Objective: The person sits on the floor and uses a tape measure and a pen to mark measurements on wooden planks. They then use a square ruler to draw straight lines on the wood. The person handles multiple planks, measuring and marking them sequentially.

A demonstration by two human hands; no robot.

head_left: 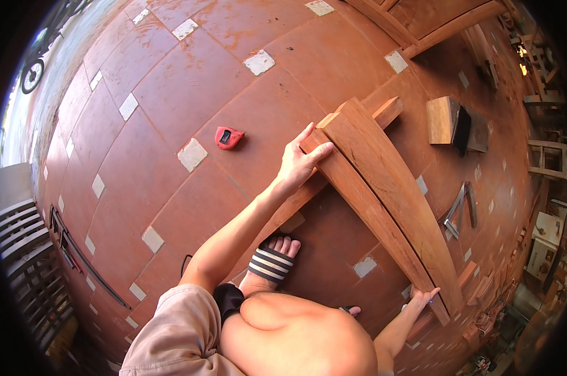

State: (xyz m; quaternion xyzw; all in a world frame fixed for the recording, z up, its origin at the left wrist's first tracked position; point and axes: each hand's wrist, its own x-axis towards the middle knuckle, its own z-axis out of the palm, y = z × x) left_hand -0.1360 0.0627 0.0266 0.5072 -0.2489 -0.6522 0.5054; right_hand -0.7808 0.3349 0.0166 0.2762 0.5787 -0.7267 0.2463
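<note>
Two reddish-brown wooden pieces lie side by side, slanting from the middle of the view to the lower right. My left hand (303, 158) grips the far end of the narrower board (377, 219), thumb on top and a finger along its end. At the near end, my right hand (423, 299) holds the same board, its lower fingers partly hidden. A small blue spot shows by that hand; I cannot make out what it is. Right against the board lies the wider plank (390, 188). Both rest across a wooden beam (388, 111).
A red tape measure (229, 138) lies on the tiled floor to the left. To the right are a wooden block (442, 120) with a dark piece against it and a metal square (457, 213). Wooden furniture (433, 25) stands at the back; slatted furniture (30, 250) at far left.
</note>
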